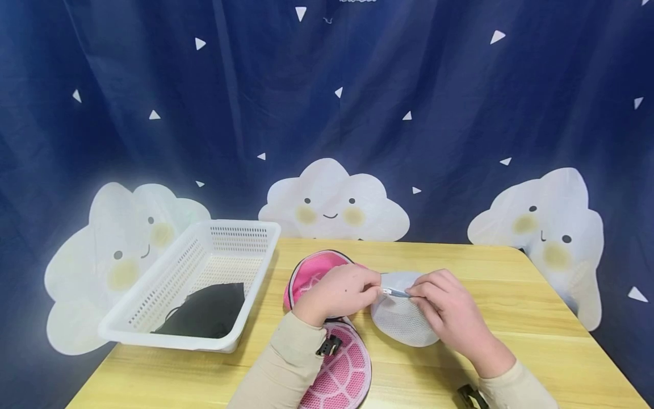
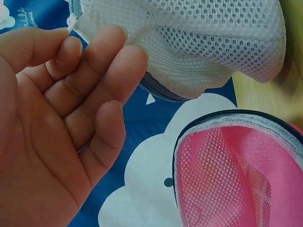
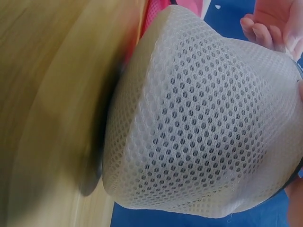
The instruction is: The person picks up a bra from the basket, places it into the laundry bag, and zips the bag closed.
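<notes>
A white mesh laundry bag (image 1: pixel 403 325) with a grey-blue zipper stands on the table between the two hands. My left hand (image 1: pixel 341 289) pinches the small white zipper pull (image 2: pixel 72 21) between thumb and index finger, its other fingers loosely bent. On the far side of the zipper, my right hand (image 1: pixel 452 312) pinches the bag's zipper edge. The mesh bulges in the right wrist view, where only bits of the right hand show at the edge. Under the left forearm lies a pink mesh laundry bag (image 1: pixel 342 369), unzipped, its open part (image 2: pixel 213 175) partly hidden by that hand.
To the left, a white plastic basket (image 1: pixel 263 267) holds a folded black fabric item (image 1: pixel 209 312). Everything stands on a wooden table (image 1: pixel 516 324). Behind it hangs a dark blue curtain (image 1: pixel 449 74) printed with clouds and triangles.
</notes>
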Available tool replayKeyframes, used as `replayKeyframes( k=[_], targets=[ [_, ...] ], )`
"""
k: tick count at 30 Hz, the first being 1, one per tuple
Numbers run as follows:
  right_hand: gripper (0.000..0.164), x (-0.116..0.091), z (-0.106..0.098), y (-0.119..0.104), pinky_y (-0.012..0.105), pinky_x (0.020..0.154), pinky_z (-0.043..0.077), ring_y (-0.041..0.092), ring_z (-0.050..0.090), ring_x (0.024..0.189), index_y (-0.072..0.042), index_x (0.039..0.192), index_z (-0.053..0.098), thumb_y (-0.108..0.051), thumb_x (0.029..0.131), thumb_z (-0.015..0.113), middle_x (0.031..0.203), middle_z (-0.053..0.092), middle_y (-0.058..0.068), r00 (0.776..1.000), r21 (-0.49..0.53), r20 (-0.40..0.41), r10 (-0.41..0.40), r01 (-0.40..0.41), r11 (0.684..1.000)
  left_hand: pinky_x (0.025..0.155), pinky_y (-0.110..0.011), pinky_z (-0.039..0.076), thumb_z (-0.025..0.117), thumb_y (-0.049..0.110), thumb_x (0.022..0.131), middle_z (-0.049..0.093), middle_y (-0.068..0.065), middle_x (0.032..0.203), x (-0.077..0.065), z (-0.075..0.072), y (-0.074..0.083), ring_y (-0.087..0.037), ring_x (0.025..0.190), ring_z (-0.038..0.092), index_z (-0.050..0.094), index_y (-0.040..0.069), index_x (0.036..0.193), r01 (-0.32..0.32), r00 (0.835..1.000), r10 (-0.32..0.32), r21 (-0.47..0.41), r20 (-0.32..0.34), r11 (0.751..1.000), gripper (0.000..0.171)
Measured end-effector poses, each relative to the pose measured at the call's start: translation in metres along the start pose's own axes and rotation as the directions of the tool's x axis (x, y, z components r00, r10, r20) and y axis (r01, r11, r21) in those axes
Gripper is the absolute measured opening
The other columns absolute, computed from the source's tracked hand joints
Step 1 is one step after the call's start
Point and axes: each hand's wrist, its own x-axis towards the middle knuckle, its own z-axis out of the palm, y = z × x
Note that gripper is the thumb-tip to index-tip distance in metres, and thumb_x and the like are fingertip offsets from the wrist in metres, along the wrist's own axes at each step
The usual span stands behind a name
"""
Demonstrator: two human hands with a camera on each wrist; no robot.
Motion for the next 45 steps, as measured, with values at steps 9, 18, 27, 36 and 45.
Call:
replayKeyframes(
  k=[9, 18, 27, 36, 45],
  targets=[
    [0.025, -0.005, -0.004, 0.001, 0.021, 0.084, 0.041, 0.016, 0.055, 0.094, -0.018, 0.097, 0.075, -0.035, 0.103, 0.058, 0.101, 0.066, -0.004, 0.996, 0.043, 0.03, 0.078, -0.079, 0.996, 0.057, -0.023, 0.045, 0.05, 0.024, 0.101, 0.055, 0.015, 0.063, -0.001, 0.004, 0.001, -0.003, 0.042, 0.053, 0.059, 0.024, 0.082, 0.133, 0.991, -0.135, -0.162, -0.002, 0.978, 0.021],
    [0.015, -0.006, -0.005, 0.002, 0.02, 0.086, 0.041, 0.015, 0.055, 0.095, -0.02, 0.095, 0.073, -0.011, 0.084, 0.07, 0.101, 0.065, -0.005, 0.995, 0.088, 0.048, 0.088, -0.092, 0.992, 0.053, -0.029, 0.045, 0.051, 0.043, 0.103, 0.058, 0.011, 0.067, 0.001, 0.01, 0.007, -0.009, 0.048, 0.056, 0.053, 0.025, 0.089, 0.324, 0.946, -0.318, -0.139, 0.065, 0.936, 0.023],
    [0.02, -0.003, -0.007, 0.002, 0.021, 0.09, 0.04, 0.018, 0.056, 0.096, -0.019, 0.096, 0.073, -0.005, 0.083, 0.068, 0.101, 0.065, -0.003, 0.996, 0.149, 0.058, 0.071, -0.079, 0.986, 0.057, -0.03, 0.044, 0.053, 0.041, 0.103, 0.056, 0.011, 0.062, 0.004, 0.012, 0.007, -0.005, 0.05, 0.055, 0.054, 0.024, 0.084, 0.363, 0.932, -0.362, -0.041, 0.029, 0.931, 0.025],
    [0.02, -0.005, -0.01, 0.001, 0.032, 0.093, 0.038, 0.021, 0.052, 0.109, -0.02, 0.096, 0.073, -0.003, 0.085, 0.069, 0.113, 0.063, 0.002, 0.952, 0.008, 0.178, 0.25, -0.255, 0.967, 0.056, -0.03, 0.044, 0.057, 0.042, 0.101, 0.057, 0.01, 0.065, 0.004, 0.014, 0.007, -0.007, 0.053, 0.056, 0.055, 0.025, 0.087, 0.37, 0.928, -0.366, -0.055, 0.073, 0.928, 0.022],
    [0.036, -0.009, -0.013, 0.002, 0.065, 0.096, 0.04, 0.05, 0.046, 0.125, -0.009, 0.123, 0.066, -0.036, 0.099, 0.062, 0.139, 0.047, 0.028, 0.742, -0.255, 0.311, 0.594, -0.536, 0.804, 0.057, -0.03, 0.044, 0.06, 0.042, 0.1, 0.056, 0.009, 0.067, 0.006, 0.017, 0.006, -0.009, 0.06, 0.054, 0.055, 0.026, 0.088, 0.363, 0.93, -0.361, -0.02, 0.069, 0.932, 0.02]
  ],
)
